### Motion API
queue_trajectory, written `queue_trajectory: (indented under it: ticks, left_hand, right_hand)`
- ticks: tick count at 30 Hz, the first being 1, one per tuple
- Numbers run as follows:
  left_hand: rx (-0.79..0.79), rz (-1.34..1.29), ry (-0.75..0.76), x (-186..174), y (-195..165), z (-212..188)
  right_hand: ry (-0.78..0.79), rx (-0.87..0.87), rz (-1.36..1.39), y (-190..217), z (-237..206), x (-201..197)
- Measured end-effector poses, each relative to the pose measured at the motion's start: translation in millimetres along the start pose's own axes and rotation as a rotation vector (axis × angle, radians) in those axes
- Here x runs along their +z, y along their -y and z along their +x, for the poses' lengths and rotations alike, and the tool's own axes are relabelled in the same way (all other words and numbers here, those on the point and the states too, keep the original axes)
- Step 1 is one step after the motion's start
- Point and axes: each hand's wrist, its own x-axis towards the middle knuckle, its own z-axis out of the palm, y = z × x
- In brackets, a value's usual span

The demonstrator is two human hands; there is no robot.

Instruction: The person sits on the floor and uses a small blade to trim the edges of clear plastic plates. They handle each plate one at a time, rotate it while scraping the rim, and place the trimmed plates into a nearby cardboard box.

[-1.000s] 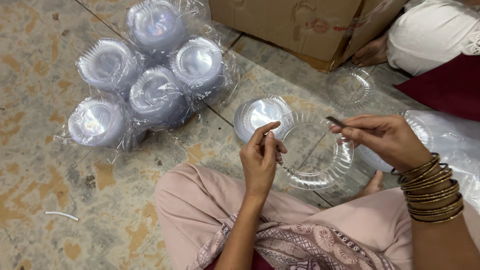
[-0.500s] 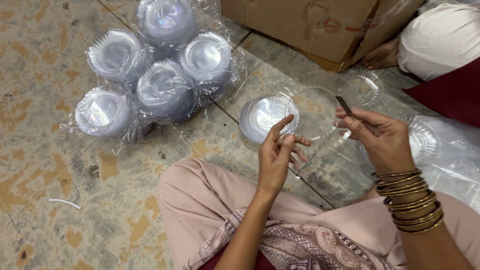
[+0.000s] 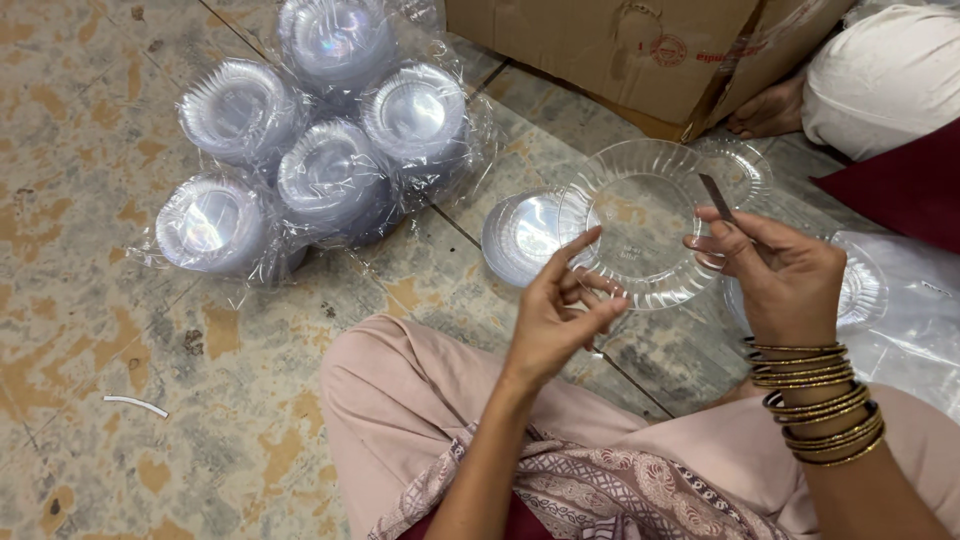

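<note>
I hold a clear ribbed plastic plate [image 3: 640, 215] up in front of me, tilted toward the camera. My left hand [image 3: 560, 315] pinches its lower left rim with the index finger raised along the edge. My right hand [image 3: 775, 270], with several gold bangles on the wrist, grips the plate's right rim and also holds a thin dark blade [image 3: 716, 197] that sticks up between the fingers. A low stack of the same plates [image 3: 520, 235] lies on the floor just behind the held one.
Several plastic-wrapped packs of plates [image 3: 325, 170] sit on the worn stone floor at upper left. A cardboard box [image 3: 620, 50] stands at the top. Another person's foot [image 3: 770, 112] and white clothing are at upper right. A plastic bag with plates [image 3: 890, 300] lies right.
The plate has been lifted off the floor stack and tilted up toward me. Both hands rose with it, and my left fingers shifted onto its lower rim.
</note>
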Motion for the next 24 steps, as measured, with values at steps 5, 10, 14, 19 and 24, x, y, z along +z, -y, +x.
queue_trajectory:
  ticks: [5, 10, 14, 19, 24]
  left_hand:
    - [-0.048, -0.096, 0.041, 5, 9, -2]
    - [-0.032, -0.185, 0.043, -6, 27, 1]
    - [-0.081, 0.067, -0.202, -16, 42, 6]
    - [-0.161, 0.32, -0.561, -59, 51, 18]
    - [-0.246, 0.593, -0.6, -76, 69, 34]
  right_hand:
    - [-0.048, -0.014, 0.047, 4, -4, 6]
    - [-0.029, -0.018, -0.029, -2, -4, 0]
    - [0.044, -0.041, 0.018, -9, 1, -1]
    - [-0.018, -0.02, -0.072, -6, 5, -10]
    - [0.017, 0.008, -0.087, -12, 7, -13]
